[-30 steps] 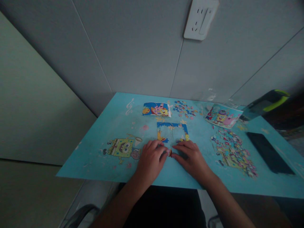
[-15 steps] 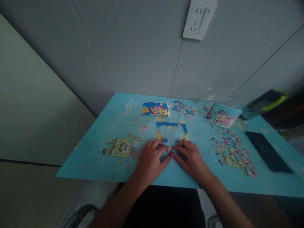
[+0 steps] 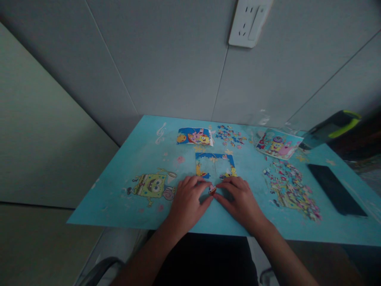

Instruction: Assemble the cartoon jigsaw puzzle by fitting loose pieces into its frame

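Left hand: the left hand [image 3: 188,203] lies palm down on the tabletop [image 3: 125,167], fingers bent, its fingertips meeting a small puzzle piece [image 3: 212,190].
Right hand: the right hand [image 3: 240,200] also lies palm down, fingers stretched toward the left, touching the same piece from the other side. Whether either of the hands really pinches the piece, I cannot tell.
Puzzle piece: small, reddish, between the two hands, at the near edge of the puzzle frame [image 3: 214,165].
Puzzle frame: a blue border partly built, open in the middle, just behind the fingers.
Reference picture: a coloured cartoon card [image 3: 195,136] lies farther back, near the wall.
Loose pieces: a small heap [image 3: 229,135] is beside this card; a bigger heap [image 3: 293,190] is spread on the right side.
Second card: another cartoon picture [image 3: 278,145] lies behind the bigger heap.
Phone: a dark phone [image 3: 335,190] lies flat near the right edge.
Wall: a white socket [image 3: 250,22] is above the tabletop.
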`<state>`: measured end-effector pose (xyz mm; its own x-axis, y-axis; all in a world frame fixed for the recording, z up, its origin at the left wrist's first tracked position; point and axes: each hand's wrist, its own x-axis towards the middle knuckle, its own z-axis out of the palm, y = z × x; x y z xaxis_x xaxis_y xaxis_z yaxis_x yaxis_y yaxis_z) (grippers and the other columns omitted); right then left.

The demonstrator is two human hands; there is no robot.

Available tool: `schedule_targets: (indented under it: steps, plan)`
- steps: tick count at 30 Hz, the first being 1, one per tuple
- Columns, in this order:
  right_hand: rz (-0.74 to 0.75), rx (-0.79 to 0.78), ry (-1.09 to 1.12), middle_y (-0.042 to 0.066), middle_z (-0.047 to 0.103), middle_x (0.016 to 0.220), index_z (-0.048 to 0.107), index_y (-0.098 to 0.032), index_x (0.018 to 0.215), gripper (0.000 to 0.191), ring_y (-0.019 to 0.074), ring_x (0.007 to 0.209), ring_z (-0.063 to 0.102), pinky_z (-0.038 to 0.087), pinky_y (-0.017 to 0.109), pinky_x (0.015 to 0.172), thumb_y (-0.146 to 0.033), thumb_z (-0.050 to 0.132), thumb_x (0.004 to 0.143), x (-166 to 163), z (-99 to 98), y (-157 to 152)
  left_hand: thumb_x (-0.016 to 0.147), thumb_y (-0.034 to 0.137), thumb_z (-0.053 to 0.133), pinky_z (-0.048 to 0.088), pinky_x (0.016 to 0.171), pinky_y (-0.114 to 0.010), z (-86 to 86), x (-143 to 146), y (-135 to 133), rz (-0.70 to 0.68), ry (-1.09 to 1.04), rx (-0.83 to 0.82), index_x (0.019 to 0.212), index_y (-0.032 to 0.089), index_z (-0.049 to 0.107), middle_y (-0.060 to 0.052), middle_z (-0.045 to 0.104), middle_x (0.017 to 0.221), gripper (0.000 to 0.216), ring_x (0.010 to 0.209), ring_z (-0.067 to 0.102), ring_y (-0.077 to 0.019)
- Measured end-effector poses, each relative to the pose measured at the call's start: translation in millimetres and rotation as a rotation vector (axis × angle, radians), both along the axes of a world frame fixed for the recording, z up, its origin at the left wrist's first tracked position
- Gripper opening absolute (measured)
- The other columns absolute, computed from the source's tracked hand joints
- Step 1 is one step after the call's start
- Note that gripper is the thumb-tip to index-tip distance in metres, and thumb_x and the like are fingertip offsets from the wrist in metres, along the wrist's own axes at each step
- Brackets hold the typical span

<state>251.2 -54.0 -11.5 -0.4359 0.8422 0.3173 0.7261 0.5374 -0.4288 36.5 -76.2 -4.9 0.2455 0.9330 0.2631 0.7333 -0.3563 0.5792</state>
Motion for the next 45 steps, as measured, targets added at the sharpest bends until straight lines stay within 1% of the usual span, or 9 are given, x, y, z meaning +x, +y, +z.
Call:
schedule_targets:
  steps: [6,11,14,16,20,25,31,39,45]
  plan:
    - [-0.006,0.005,-0.003,0.010,0.066,0.111,0.071,-0.025,0.110,0.024,0.0295,0.107,0.061,0.049,0.048,0.091,-0.041,0.072,0.093,-1,1.9,0,0.091,0.022,0.073,0.047,0.098,-0.045,-2.6,0,0,0.015,-0.046,0.009,0.110,0.026,0.068,-0.004,0.064,0.114,0.021,0.112,0.057,-0.0262]
    - [-0.004,0.009,0.010,0.008,0.067,0.105,0.072,-0.024,0.100,0.011,0.0270,0.101,0.062,0.048,0.045,0.088,-0.033,0.066,0.097,-1,4.4,-1,0.090,0.016,0.071,0.048,0.096,-0.045,-6.8,0,0,0.034,-0.080,0.038,0.102,0.023,0.069,-0.004,0.064,0.109,0.014,0.107,0.058,-0.0255]
    - [0.000,0.001,0.021,0.008,0.068,0.105,0.072,-0.024,0.096,0.010,0.0265,0.099,0.062,0.048,0.045,0.087,-0.029,0.064,0.097,0,5.9,-2,0.090,0.011,0.069,0.050,0.094,-0.044,-9.2,0,1,0.054,-0.098,0.042,0.099,0.022,0.069,-0.004,0.064,0.106,0.014,0.104,0.059,-0.0247]
    - [0.031,-0.001,0.035,0.008,0.069,0.110,0.072,-0.025,0.104,0.012,0.0270,0.103,0.062,0.047,0.046,0.090,-0.029,0.064,0.097,0,6.8,-2,0.091,0.008,0.065,0.050,0.094,-0.044,-10.5,-1,2,0.072,-0.113,0.050,0.100,0.021,0.068,-0.005,0.064,0.106,0.016,0.104,0.059,-0.0242]
    - [0.152,-0.022,0.018,0.004,0.070,0.126,0.068,-0.030,0.126,0.028,0.0260,0.115,0.060,0.045,0.047,0.097,-0.028,0.064,0.098,0,8.6,-1,0.094,0.004,0.059,0.051,0.094,-0.044,-12.5,-2,3,0.092,-0.138,0.068,0.103,0.021,0.068,-0.005,0.064,0.104,0.021,0.103,0.059,-0.0235]
    - [0.201,-0.036,0.006,-0.002,0.072,0.126,0.068,-0.033,0.127,0.029,0.0237,0.116,0.059,0.043,0.045,0.100,-0.025,0.063,0.099,0,9.4,0,0.093,0.004,0.058,0.051,0.092,-0.044,-13.0,-1,3,0.079,-0.136,0.077,0.102,0.021,0.068,-0.005,0.064,0.104,0.022,0.102,0.059,-0.0234]
    - [0.182,-0.024,0.021,0.003,0.072,0.114,0.072,-0.031,0.118,0.021,0.0239,0.107,0.062,0.045,0.043,0.091,-0.028,0.065,0.098,1,6.4,0,0.094,0.005,0.058,0.050,0.093,-0.044,-13.4,-2,2,0.076,-0.122,0.081,0.102,0.021,0.067,-0.005,0.064,0.104,0.020,0.103,0.059,-0.0235]
    - [0.126,-0.023,0.022,0.006,0.069,0.108,0.072,-0.029,0.118,0.021,0.0246,0.101,0.062,0.046,0.044,0.088,-0.033,0.064,0.099,0,4.5,-1,0.093,0.008,0.063,0.051,0.094,-0.045,-10.7,-1,2,0.081,-0.090,0.075,0.103,0.021,0.068,-0.005,0.064,0.105,0.017,0.104,0.058,-0.0243]
    - [0.080,-0.016,0.039,0.007,0.068,0.110,0.071,-0.028,0.118,0.025,0.0261,0.103,0.062,0.047,0.044,0.088,-0.035,0.071,0.094,3,2.6,-1,0.090,0.015,0.070,0.050,0.097,-0.048,-7.4,0,1,0.065,-0.053,0.066,0.104,0.021,0.070,-0.005,0.065,0.107,0.015,0.106,0.058,-0.0262]
